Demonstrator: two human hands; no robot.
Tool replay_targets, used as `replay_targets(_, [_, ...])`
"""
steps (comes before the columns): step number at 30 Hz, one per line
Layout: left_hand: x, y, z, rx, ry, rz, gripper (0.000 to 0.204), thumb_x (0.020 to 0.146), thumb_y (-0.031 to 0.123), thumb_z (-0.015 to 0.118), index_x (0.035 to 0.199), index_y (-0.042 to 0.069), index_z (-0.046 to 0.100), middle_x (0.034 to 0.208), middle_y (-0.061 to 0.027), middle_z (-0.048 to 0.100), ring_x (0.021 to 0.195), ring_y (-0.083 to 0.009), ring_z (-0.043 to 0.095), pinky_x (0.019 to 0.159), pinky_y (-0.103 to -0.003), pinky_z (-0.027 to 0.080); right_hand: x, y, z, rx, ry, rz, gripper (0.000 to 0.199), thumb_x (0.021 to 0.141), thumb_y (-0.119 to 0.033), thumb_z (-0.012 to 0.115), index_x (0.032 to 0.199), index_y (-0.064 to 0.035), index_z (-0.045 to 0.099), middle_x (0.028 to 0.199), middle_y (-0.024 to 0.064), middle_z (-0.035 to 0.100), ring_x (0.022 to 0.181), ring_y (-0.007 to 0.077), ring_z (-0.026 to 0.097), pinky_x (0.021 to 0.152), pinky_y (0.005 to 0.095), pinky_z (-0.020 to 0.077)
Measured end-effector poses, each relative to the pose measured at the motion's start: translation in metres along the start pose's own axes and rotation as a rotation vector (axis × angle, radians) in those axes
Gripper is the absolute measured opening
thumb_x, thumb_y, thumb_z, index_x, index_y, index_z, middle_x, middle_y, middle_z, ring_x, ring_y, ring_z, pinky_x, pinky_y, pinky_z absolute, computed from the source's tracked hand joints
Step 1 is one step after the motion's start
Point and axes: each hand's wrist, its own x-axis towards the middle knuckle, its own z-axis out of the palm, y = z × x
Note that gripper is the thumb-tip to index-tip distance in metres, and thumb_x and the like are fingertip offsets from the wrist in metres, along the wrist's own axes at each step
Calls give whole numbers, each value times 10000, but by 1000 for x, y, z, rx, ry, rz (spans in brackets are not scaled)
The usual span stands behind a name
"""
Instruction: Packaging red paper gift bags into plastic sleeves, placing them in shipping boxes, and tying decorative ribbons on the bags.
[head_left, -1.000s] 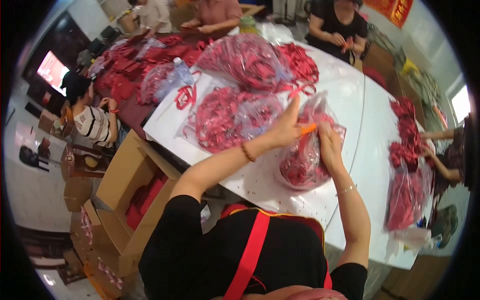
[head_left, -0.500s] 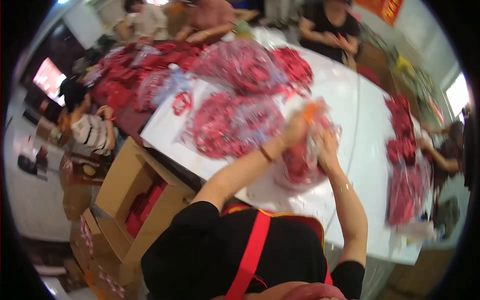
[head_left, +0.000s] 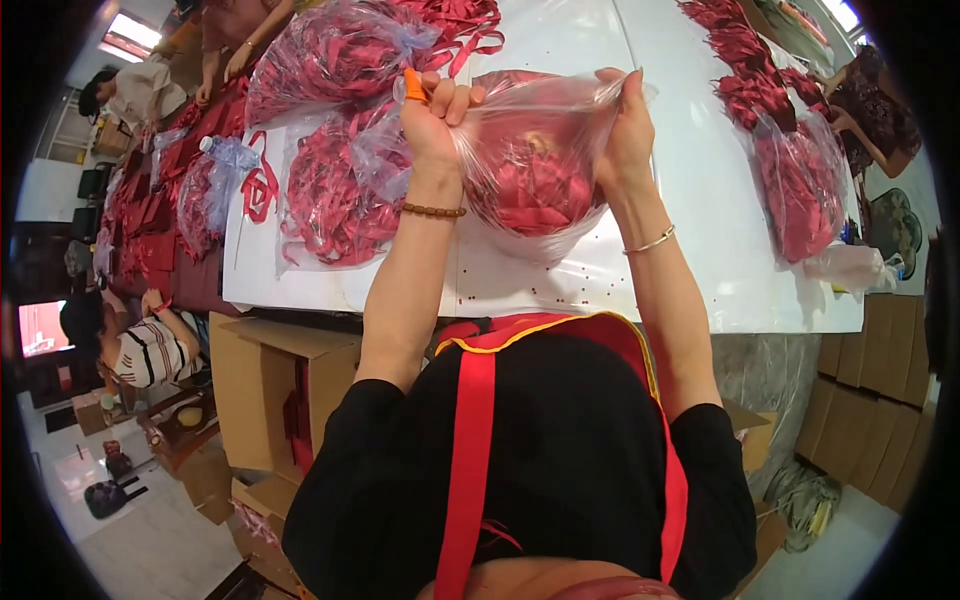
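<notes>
A clear plastic bag full of red ribbon pieces rests on the white table in front of me, its upper edge stretched wide between my hands. My left hand grips the film on the left side, fingers curled. An orange cap-like piece shows at one of its digits. On the right side, my right hand pinches the film with the thumb and fingers. Just left of my left wrist lies another clear bag of red ribbons.
A larger ribbon bag lies farther back on the table. A ribbon pile and filled bag sit at right. An opened cardboard box stands at left below the table edge. Several people work around.
My hands have moved apart, and the bag's upper part is now stretched between them. My view has shifted, so the table and boxes appear at a different angle.
</notes>
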Motion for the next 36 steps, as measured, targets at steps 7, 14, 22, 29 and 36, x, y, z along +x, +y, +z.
replay_targets(7, [-1,-2,19,349,127,81,403,911,397,361,686,86,485,466,29,234,401,-96,215,551,-315,353,-5,-2,24,91,117,-122,385,933,-383,320,929,-34,483,733,67,513,794,188,514,773,331,427])
replay_targets(14, [-10,-21,43,868,178,196,537,894,520,320,669,50,454,474,48,296,425,-43,250,422,-188,236,2,6,15,-745,22,-355,309,921,-240,322,772,-39,504,467,50,406,450,192,417,504,359,393])
replay_targets(22, [-12,-33,37,1065,106,221,577,893,511,339,620,26,492,464,46,348,422,-39,305,406,-196,240,0,37,19,-2037,-504,-607,141,808,-149,433,760,-20,464,523,156,551,464,298,560,437,401,428])
replay_targets(29, [-7,-35,27,943,20,177,195,891,177,428,893,14,536,556,49,350,464,-36,313,415,-183,259,1,44,7,-2050,-496,-662,129,820,-138,416,777,-20,446,488,124,526,433,282,543,416,376,419])
replay_targets(36, [-21,28,43,1254,-466,42,1028,654,89,721,1375,117,-11,1362,-133,258,1217,-236,326,973,-367,320,5,38,10,-2104,-521,-602,133,795,-140,432,733,-29,472,528,130,554,482,273,579,451,388,451])
